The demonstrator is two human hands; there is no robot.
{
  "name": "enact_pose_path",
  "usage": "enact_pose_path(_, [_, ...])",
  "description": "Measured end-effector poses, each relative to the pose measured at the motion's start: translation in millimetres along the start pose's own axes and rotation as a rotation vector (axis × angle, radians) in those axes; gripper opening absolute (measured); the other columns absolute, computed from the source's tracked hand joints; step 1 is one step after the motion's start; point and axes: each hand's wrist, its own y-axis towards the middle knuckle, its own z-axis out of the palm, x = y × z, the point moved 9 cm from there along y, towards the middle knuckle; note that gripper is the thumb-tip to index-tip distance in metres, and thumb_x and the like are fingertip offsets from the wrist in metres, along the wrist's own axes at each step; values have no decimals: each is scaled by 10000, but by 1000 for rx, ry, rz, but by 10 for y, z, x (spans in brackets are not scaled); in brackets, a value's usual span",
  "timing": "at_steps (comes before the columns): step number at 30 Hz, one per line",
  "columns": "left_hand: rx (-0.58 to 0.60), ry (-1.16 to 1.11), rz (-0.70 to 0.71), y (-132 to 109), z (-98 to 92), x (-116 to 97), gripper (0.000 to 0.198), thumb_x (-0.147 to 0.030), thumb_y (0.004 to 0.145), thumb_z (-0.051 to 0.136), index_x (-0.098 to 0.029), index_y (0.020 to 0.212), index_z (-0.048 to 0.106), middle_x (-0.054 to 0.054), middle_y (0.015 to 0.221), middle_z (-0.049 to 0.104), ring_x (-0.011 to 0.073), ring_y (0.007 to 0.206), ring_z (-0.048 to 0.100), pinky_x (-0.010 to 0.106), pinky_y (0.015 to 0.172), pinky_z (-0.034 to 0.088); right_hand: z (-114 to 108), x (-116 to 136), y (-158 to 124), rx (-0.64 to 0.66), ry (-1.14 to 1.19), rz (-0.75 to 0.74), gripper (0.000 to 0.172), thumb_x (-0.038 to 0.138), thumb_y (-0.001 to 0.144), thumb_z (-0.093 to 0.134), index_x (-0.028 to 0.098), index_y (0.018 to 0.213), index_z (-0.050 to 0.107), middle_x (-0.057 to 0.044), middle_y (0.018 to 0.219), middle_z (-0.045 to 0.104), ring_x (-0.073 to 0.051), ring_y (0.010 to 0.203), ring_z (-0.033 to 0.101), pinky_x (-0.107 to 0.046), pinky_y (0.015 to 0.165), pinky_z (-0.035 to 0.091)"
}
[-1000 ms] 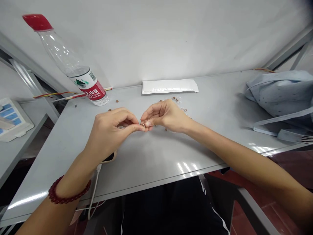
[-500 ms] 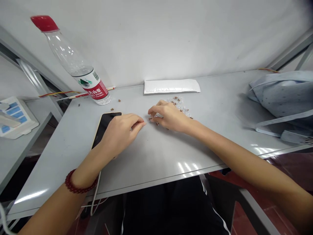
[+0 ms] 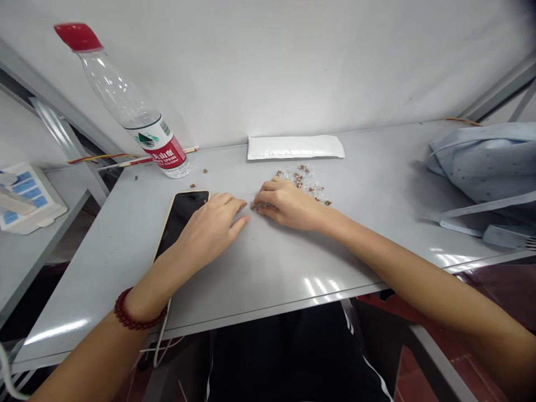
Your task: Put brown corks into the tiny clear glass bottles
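My left hand (image 3: 211, 228) lies relaxed on the grey table, its palm over the lower right edge of a black smartphone (image 3: 181, 219), and holds nothing. My right hand (image 3: 290, 207) is a short way to the right, pressed low with its fingertips on a scrap of clear plastic film (image 3: 307, 180). Many small brown bits (image 3: 301, 180) lie scattered on and around that film, and some sit right at my right fingertips. Whether those fingertips grip anything is hidden.
A tilted clear bottle with a red cap (image 3: 134, 106) stands at the table's back left. A white foil packet (image 3: 295, 147) lies along the back. A pale blue cloth bag (image 3: 481, 167) sits at the right. A white cable (image 3: 161, 335) hangs off the front edge.
My hands have drawn apart since the pinch a second ago, uncovering the phone beneath my left hand. My right hand has flattened lower onto the film.
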Motion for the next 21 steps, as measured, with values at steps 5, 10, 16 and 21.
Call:
enact_pose_path(5, [6,-22,18,14,22,-15,328,-324,917,542,-104,1116,681,121,1043,704,290,998,626,415,858,502,28,36,-1,8,26,-31,203,98,893,558,116,1037,700,-118,977,651,-230,913,526,-361,853,402])
enact_pose_path(10, [-47,-92,113,10,-29,-106,297,-340,951,447,-141,895,659,85,882,694,245,854,616,384,795,469,-80,162,-24,-82,164,-112,132,155,938,532,141,975,658,-94,940,664,-203,898,540,-330,813,424])
enact_pose_path(16, [-58,-134,42,-18,-88,-96,331,-371,938,399,-165,876,651,78,858,685,234,817,591,351,703,425,-156,144,-42,-104,324,-60,129,136,916,528,171,913,653,-44,905,704,-169,853,586,-322,818,413])
enact_pose_path(21, [-99,-206,7,-43,-208,-141,237,-334,843,472,-190,760,642,24,731,666,174,664,560,307,649,423,-185,46,-36,-119,434,0,100,127,871,544,166,913,626,-41,891,700,-169,835,609,-321,797,423])
